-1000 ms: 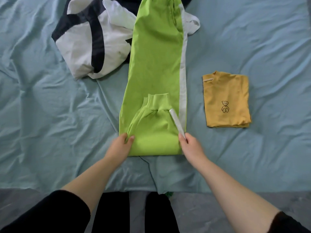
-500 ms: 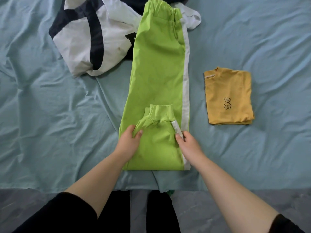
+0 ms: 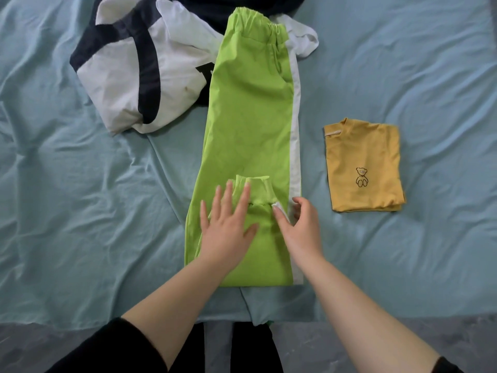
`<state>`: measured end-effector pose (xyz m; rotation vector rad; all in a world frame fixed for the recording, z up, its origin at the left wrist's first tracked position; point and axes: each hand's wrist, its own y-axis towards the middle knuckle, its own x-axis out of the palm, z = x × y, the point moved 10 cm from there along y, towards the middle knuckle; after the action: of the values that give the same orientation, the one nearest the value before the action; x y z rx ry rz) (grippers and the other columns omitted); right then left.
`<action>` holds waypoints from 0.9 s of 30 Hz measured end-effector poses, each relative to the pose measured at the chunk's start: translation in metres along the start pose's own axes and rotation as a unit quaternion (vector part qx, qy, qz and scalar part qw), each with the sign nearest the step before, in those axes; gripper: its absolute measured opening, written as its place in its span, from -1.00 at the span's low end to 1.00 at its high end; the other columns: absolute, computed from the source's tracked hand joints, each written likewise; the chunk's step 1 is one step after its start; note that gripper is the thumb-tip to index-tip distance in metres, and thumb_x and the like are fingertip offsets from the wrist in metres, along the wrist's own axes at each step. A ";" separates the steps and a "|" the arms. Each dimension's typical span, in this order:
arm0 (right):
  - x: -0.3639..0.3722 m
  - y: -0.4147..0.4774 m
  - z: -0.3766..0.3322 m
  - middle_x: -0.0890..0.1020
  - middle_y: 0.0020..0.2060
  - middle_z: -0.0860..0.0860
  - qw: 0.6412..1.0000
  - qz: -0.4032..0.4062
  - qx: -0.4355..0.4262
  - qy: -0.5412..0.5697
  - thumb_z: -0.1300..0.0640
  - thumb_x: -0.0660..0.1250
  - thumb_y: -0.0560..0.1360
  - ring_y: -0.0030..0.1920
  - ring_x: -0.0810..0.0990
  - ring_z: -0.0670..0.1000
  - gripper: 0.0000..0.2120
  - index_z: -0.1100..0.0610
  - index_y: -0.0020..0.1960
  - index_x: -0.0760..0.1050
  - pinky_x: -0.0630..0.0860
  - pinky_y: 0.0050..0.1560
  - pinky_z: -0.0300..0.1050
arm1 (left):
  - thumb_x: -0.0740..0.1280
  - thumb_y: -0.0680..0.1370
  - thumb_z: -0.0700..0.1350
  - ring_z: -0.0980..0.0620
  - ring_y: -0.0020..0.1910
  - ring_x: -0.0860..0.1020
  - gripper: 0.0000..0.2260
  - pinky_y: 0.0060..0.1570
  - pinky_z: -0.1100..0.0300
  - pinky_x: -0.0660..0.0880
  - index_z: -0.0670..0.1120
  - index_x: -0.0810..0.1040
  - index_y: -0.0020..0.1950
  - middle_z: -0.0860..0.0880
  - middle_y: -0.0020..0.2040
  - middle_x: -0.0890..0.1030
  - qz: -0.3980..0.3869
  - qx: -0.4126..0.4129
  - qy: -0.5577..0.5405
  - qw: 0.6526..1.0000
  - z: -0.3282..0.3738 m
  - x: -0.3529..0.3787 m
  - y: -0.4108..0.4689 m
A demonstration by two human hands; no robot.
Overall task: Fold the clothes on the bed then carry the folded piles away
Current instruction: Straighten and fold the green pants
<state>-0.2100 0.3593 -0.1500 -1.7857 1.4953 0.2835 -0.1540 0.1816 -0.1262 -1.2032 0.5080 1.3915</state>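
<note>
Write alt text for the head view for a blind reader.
The left hand presses flat on lime-green trousers, cuffs folded up, on a blue bed sheet; the right hand touches their white side stripe. A folded yellow shirt lies right of them, an unfolded white-and-navy garment upper left.

L hand (image 3: 228, 227) flat on pants (image 3: 250, 117), R hand (image 3: 301, 230) at stripe (image 3: 295, 130).

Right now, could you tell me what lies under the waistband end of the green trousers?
A white and navy garment pokes out on the left, white fabric on the right, dark cloth beyond. How they join beneath the green trousers is covered.
</note>
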 end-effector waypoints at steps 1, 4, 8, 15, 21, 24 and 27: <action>-0.001 0.009 -0.005 0.41 0.12 -0.13 1.000 0.003 -0.001 0.009 -0.19 0.36 0.46 0.18 0.44 -0.09 -0.46 0.09 0.31 0.38 0.39 0.23 -0.13 | 0.07 0.52 0.35 -0.09 0.51 -0.33 -0.22 0.40 -0.16 -0.35 0.21 -0.42 0.48 -0.02 0.53 -0.33 -0.034 0.009 0.017 0.999 0.008 0.012 0.009; -0.009 0.054 -0.021 0.53 0.14 0.03 0.999 0.033 0.014 0.020 -0.07 0.34 0.51 0.18 0.51 0.05 -0.56 0.17 0.27 0.42 0.45 0.23 0.04 | -0.12 0.37 0.54 -0.12 0.42 -0.49 -0.12 0.30 -0.21 -0.46 0.15 -0.48 0.46 -0.08 0.41 -0.51 -0.121 -0.053 0.024 0.991 0.005 0.043 0.042; -0.013 0.129 -0.040 0.58 0.09 0.07 0.997 0.021 0.063 0.026 0.02 0.35 0.50 0.08 0.56 0.08 -0.59 0.18 0.28 0.42 0.46 0.09 -0.10 | -0.17 0.26 0.62 -0.16 0.28 -0.67 -0.06 0.17 -0.29 -0.57 0.16 -0.68 0.29 -0.09 0.25 -0.74 -0.199 -0.097 0.050 0.974 -0.004 0.076 0.064; 0.010 0.222 -0.103 0.61 0.17 0.16 0.953 -0.068 0.130 0.263 -0.02 0.45 0.45 0.15 0.61 0.14 -0.48 0.23 0.30 0.46 0.52 0.23 0.12 | -0.13 0.21 0.63 -0.21 0.14 -0.76 -0.01 0.03 -0.37 -0.65 0.11 -0.82 0.10 -0.11 0.17 -0.79 -0.239 -0.142 0.085 0.957 -0.017 0.104 0.075; 0.015 0.217 -0.130 0.67 -0.07 0.20 0.910 -0.105 0.161 0.368 0.24 0.32 0.55 -0.23 0.68 0.10 -0.71 0.26 0.26 0.47 0.64 -0.33 -0.02 | -0.21 0.14 0.64 -0.23 0.14 -0.76 0.00 -0.04 -0.38 -0.67 0.11 -0.81 0.12 -0.12 0.19 -0.78 -0.243 -0.148 0.093 0.954 -0.021 0.109 0.076; 0.015 0.192 -0.135 0.65 -0.06 0.17 0.897 -0.165 0.147 0.382 0.29 0.24 0.56 -0.17 0.67 0.10 -0.70 0.22 0.30 0.45 0.65 -0.18 0.03 | -0.23 0.12 0.64 -0.23 0.14 -0.76 -0.01 -0.04 -0.38 -0.67 0.10 -0.82 0.10 -0.12 0.17 -0.78 -0.246 -0.145 0.093 0.954 -0.019 0.107 0.075; 0.008 0.166 -0.141 0.65 0.00 0.14 0.891 -0.218 0.108 0.383 0.37 0.21 0.56 -0.05 0.65 0.10 -0.71 0.18 0.24 0.46 0.63 0.00 0.02 | -0.23 0.12 0.64 -0.22 0.13 -0.76 -0.01 -0.05 -0.37 -0.68 0.11 -0.82 0.09 -0.11 0.16 -0.79 -0.243 -0.138 0.088 0.956 -0.018 0.102 0.075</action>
<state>-0.4006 0.2562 -0.1281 -2.0865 1.4689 -0.8785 -0.1957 0.1961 -0.2457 -1.5637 0.1191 0.9543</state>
